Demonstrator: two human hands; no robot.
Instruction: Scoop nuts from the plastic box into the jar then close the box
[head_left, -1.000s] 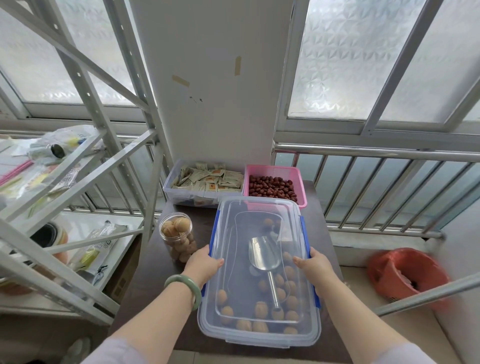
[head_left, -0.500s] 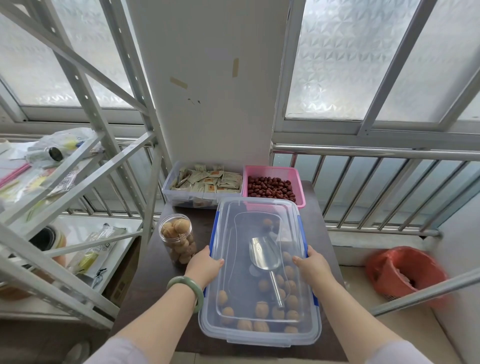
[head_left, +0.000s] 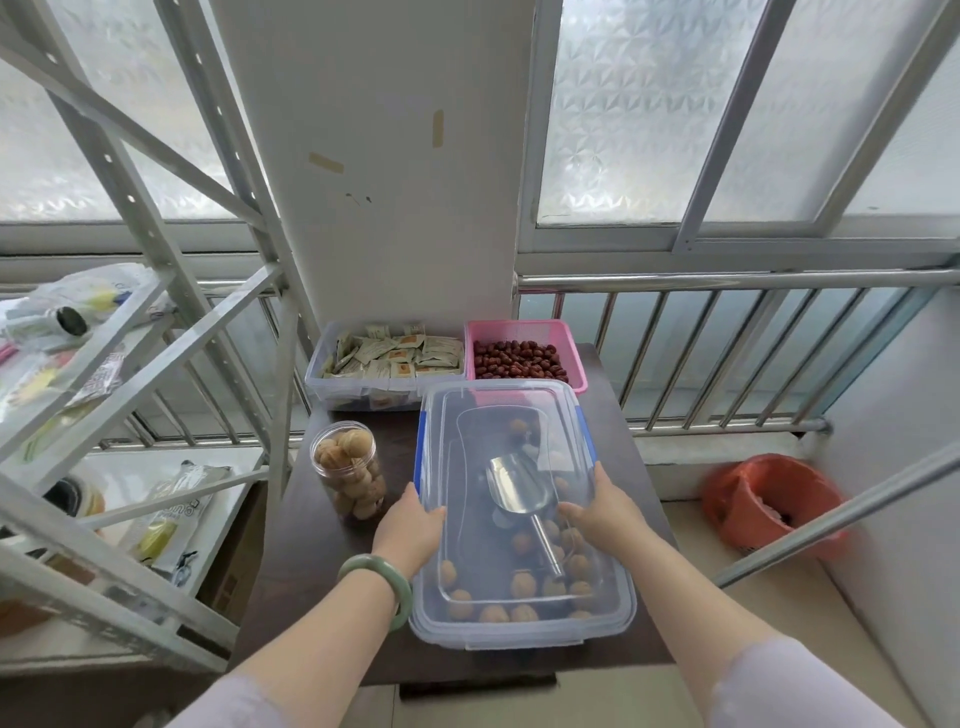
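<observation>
Plastic box (head_left: 519, 626), long axis apparently front-to-back

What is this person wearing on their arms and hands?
Both hands are bare, with no gloves or rings visible. The left hand has a smooth pale green bangle round its wrist; the right hand has nothing at the wrist. Pale lilac sleeves cover the upper arms.

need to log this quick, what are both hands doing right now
Left hand: open, palm pressing the lid at its left edge.
Right hand: open, pressing the lid's right edge.
</observation>
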